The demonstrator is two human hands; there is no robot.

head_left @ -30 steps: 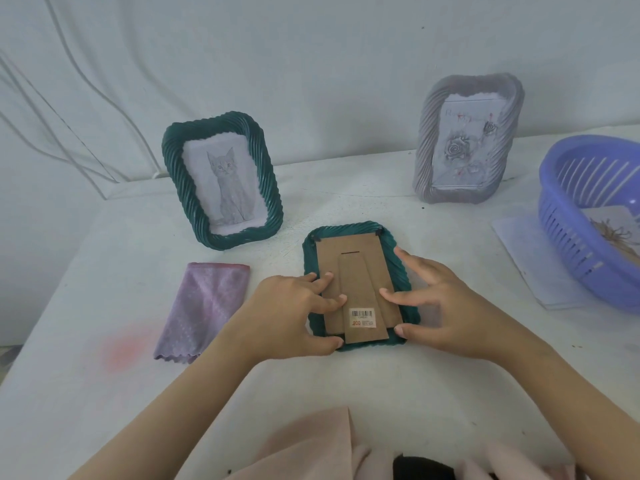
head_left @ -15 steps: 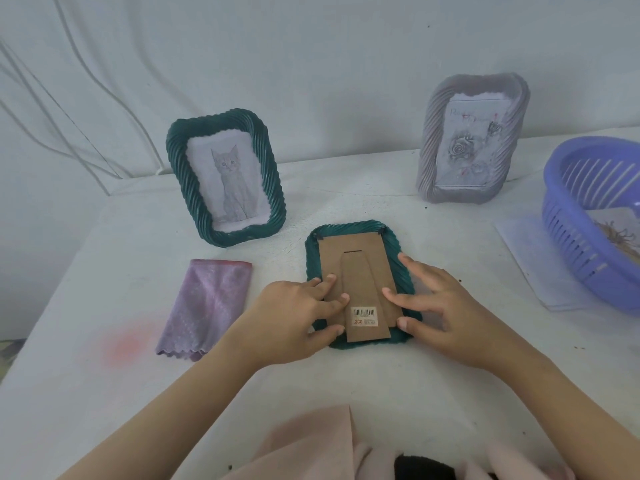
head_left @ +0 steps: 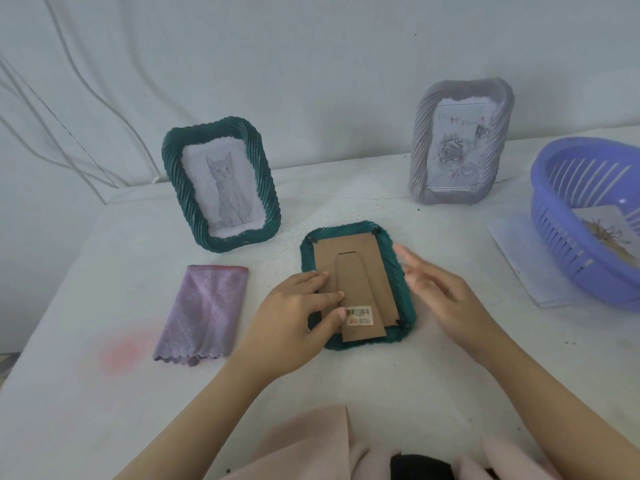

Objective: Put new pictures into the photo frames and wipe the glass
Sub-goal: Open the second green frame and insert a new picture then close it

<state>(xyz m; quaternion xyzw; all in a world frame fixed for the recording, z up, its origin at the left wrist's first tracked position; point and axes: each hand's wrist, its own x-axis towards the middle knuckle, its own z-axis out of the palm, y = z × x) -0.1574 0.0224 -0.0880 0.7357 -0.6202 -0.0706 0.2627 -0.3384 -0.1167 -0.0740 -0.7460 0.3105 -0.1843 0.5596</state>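
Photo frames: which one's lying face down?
The green frame under the left hand, cardboard back up; the cat frame and grey frame stand upright.

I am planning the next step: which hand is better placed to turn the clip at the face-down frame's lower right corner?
Probably right. The right hand hovers free beside that edge; the left hand rests on the cardboard back, steadying the face-down frame.

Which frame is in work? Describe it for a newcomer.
On the white table, look at the centre. The face-down green frame lies there under the left hand, brown cardboard back and barcode sticker up. The cat frame and the grey frame stand upright instead.
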